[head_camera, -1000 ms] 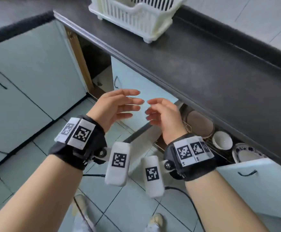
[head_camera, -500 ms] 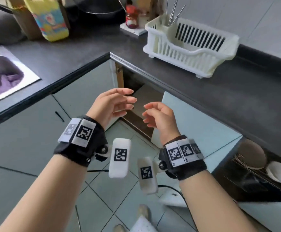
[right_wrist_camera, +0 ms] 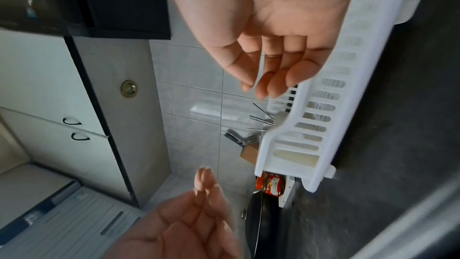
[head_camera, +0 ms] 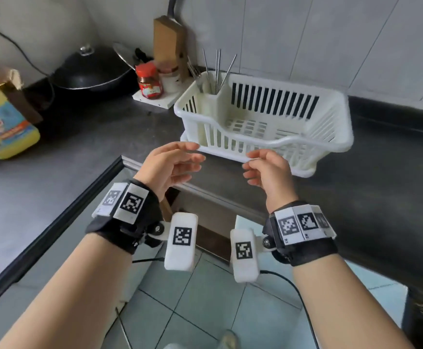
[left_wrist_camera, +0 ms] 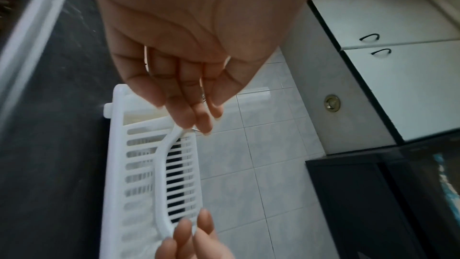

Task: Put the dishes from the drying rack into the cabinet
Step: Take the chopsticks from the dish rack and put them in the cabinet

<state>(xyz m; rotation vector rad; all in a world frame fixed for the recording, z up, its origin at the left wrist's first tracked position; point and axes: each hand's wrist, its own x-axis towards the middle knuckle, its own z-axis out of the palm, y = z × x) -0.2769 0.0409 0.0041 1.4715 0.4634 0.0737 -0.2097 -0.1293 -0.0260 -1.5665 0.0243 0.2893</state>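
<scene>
A white plastic drying rack (head_camera: 306,141) stands on the dark counter (head_camera: 381,185). I see no dishes in it, only metal chopsticks and forks (head_camera: 215,69) upright in its corner compartment. My left hand (head_camera: 180,162) and right hand (head_camera: 260,167) hover side by side just in front of the rack's low front rim, fingers loosely curved, holding nothing. The left wrist view shows the left hand (left_wrist_camera: 194,95) close to the rack (left_wrist_camera: 139,164); I cannot tell if they touch. In the right wrist view the right hand (right_wrist_camera: 273,66) is empty beside the rack (right_wrist_camera: 323,105). The open cabinet (head_camera: 205,222) lies below the counter edge.
Left of the rack are a red-lidded jar (head_camera: 150,80), a wooden knife block (head_camera: 170,44), a black lidded wok (head_camera: 92,69) and a yellow bottle (head_camera: 1,124). The tiled wall is right behind the rack. The counter makes a corner on my left.
My view has risen from the open lower cabinet up to the counter. Both hands, empty throughout, have lifted from in front of the cabinet to the rack's front rim.
</scene>
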